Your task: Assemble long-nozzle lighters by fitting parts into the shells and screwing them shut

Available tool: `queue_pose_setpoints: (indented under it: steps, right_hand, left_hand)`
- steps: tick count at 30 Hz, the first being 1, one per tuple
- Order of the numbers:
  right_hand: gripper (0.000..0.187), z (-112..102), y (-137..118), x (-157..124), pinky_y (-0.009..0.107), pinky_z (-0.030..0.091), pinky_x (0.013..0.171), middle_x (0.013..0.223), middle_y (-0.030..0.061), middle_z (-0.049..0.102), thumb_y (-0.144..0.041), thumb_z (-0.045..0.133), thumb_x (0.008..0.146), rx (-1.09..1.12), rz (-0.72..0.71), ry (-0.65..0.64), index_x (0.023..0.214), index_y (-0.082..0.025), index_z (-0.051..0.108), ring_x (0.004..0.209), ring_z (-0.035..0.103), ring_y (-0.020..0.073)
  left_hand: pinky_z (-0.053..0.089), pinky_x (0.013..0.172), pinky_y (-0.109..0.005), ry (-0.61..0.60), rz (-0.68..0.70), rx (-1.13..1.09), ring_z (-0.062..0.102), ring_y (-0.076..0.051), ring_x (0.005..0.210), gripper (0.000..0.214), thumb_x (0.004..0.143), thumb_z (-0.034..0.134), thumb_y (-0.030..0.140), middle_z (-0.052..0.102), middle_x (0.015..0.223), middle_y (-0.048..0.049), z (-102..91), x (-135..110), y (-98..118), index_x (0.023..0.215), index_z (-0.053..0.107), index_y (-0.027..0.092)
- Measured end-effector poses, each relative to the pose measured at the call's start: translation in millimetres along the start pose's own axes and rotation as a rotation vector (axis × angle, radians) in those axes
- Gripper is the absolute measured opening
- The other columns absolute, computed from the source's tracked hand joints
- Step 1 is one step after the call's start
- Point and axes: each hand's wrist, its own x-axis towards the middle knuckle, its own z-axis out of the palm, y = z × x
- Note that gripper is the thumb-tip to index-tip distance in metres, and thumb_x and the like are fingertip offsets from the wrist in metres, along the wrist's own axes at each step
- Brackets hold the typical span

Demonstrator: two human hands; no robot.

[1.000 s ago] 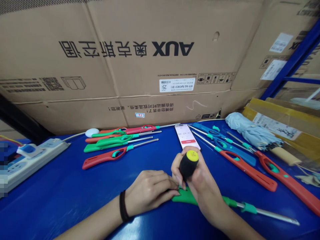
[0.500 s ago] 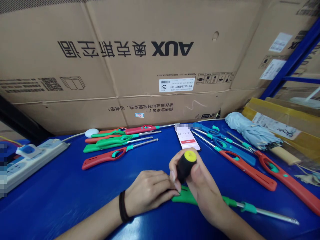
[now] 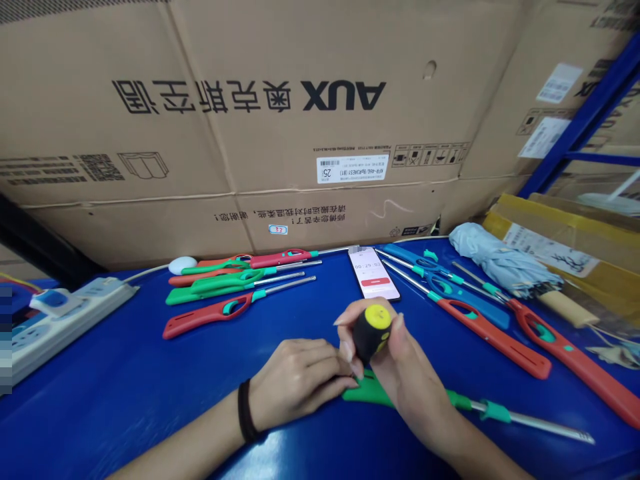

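Note:
A green gas lighter [image 3: 367, 392] with a long metal tube lies on the blue table, its tube pointing right and a teal piece around the tube. My left hand [image 3: 300, 377] pinches the lighter's left handle end, fingers closed, a black band at the wrist. Above that handle, my right hand [image 3: 415, 393] grips a stubby screwdriver [image 3: 371, 335], which stands near upright with its black grip and yellow cap facing me. Its tip is hidden behind the fingers and hand. The right hand also covers the middle of the lighter.
Several green, orange and red lighters [image 3: 207, 317] lie at the back left, by a white power strip [image 3: 75, 320]. A phone [image 3: 374, 275] shows a timer. On the right are red and blue lighters [image 3: 495, 337], a folded umbrella [image 3: 505, 260] and a carton [image 3: 615, 267]. Cardboard [image 3: 275, 147] stands behind.
The screwdriver has turned a little in my right hand: yellow marks now show on the side of its grip. My left hand and the green lighter have stayed almost where they were.

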Motion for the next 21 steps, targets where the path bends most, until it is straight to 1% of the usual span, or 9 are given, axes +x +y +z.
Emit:
queue_pose_setpoints:
  steps: [3, 5, 7, 9, 11, 13, 15, 17, 21]
  right_hand:
    - [0.04, -1.8, -18.4, 7.9, 0.027, 0.034, 0.051, 0.067, -0.0013, 0.045, -0.062, 0.038, 0.089, 0.061, -0.176, 0.137, 0.09, -0.028, 0.06, 0.055, 0.038, 0.0136]
    - [0.039, -4.3, -39.1, 10.5, 0.029, 0.038, 0.054, 0.065, -0.0019, 0.042, -0.057, 0.031, 0.094, 0.083, -0.271, 0.303, 0.089, -0.031, 0.059, 0.052, 0.036, 0.0136]
    - [0.042, -9.6, -59.6, 7.4, 0.029, 0.038, 0.053, 0.064, -0.0016, 0.041, -0.054, 0.027, 0.096, 0.018, -0.343, 0.381, 0.087, -0.03, 0.061, 0.05, 0.035, 0.0136]
    - [0.041, -18.7, -72.6, -2.1, 0.03, 0.036, 0.049, 0.06, -0.0013, 0.042, -0.061, 0.036, 0.091, -0.177, -0.386, 0.371, 0.082, -0.032, 0.063, 0.049, 0.037, 0.0149]
    - [0.034, -31.0, -73.7, -16.3, 0.03, 0.035, 0.046, 0.06, 0.0001, 0.049, -0.064, 0.057, 0.078, -0.565, -0.423, 0.29, 0.083, -0.032, 0.065, 0.05, 0.043, 0.0171]
    - [0.026, -44.7, -63.5, -31.5, 0.029, 0.035, 0.044, 0.065, 0.0009, 0.058, -0.048, 0.073, 0.071, -0.991, -0.172, 0.116, 0.089, -0.031, 0.066, 0.05, 0.049, 0.0172]
    - [0.031, -57.2, -47.2, -43.5, 0.029, 0.044, 0.05, 0.073, 0.0004, 0.068, -0.045, 0.077, 0.068, -1.242, 0.02, -0.03, 0.093, -0.031, 0.066, 0.057, 0.06, 0.0195]
    - [0.048, -66.2, -31.6, -50.4, 0.034, 0.05, 0.067, 0.091, 0.003, 0.073, -0.048, 0.08, 0.062, -1.391, 0.139, -0.071, 0.105, -0.03, 0.066, 0.078, 0.068, 0.027]
    - [0.029, -69.8, -18.3, -51.2, 0.03, 0.048, 0.064, 0.087, 0.0008, 0.073, -0.04, 0.076, 0.069, -1.463, 0.209, -0.166, 0.094, -0.027, 0.068, 0.077, 0.069, 0.0244]
  left_hand:
    - [0.052, 0.071, -0.021, -0.063, -0.028, -0.05, 0.066, -0.012, 0.079, 0.009, 0.092, 0.054, 0.021, 0.07, 0.087, -0.0025, -0.4, 0.0, -0.2, 0.095, 0.06, 0.016]
    - [0.053, 0.074, -0.021, -0.081, -0.037, -0.073, 0.067, -0.012, 0.083, 0.009, 0.093, 0.054, 0.021, 0.071, 0.09, -0.003, -0.6, 0.0, -0.2, 0.096, 0.06, 0.015]
    - [0.053, 0.074, -0.021, -0.075, -0.035, -0.071, 0.067, -0.013, 0.083, 0.009, 0.093, 0.054, 0.021, 0.071, 0.089, -0.0034, -0.9, 0.0, 0.1, 0.096, 0.061, 0.015]
    - [0.053, 0.074, -0.021, -0.069, -0.03, -0.057, 0.067, -0.012, 0.083, 0.009, 0.093, 0.053, 0.021, 0.07, 0.089, -0.0034, -1.2, 0.3, 0.8, 0.095, 0.061, 0.016]
    - [0.053, 0.074, -0.021, -0.068, -0.022, -0.042, 0.066, -0.012, 0.082, 0.008, 0.092, 0.054, 0.02, 0.07, 0.089, -0.0033, -1.5, 0.7, 1.6, 0.095, 0.061, 0.016]
    - [0.053, 0.073, -0.021, -0.068, -0.012, -0.028, 0.066, -0.012, 0.081, 0.007, 0.092, 0.055, 0.019, 0.07, 0.089, -0.0033, -1.5, 0.9, 2.3, 0.094, 0.06, 0.015]
    - [0.053, 0.071, -0.021, -0.064, -0.006, -0.017, 0.066, -0.013, 0.079, 0.005, 0.091, 0.056, 0.018, 0.07, 0.088, -0.0034, -1.3, 0.9, 2.8, 0.093, 0.06, 0.015]
    - [0.053, 0.07, -0.021, -0.054, -0.003, -0.008, 0.066, -0.013, 0.078, 0.005, 0.091, 0.055, 0.018, 0.07, 0.087, -0.0035, -0.8, 0.7, 3.1, 0.092, 0.059, 0.015]
    - [0.052, 0.071, -0.021, -0.043, 0.003, 0.025, 0.066, -0.012, 0.077, 0.007, 0.092, 0.054, 0.019, 0.07, 0.086, -0.0028, -0.1, 0.6, 3.8, 0.091, 0.059, 0.016]
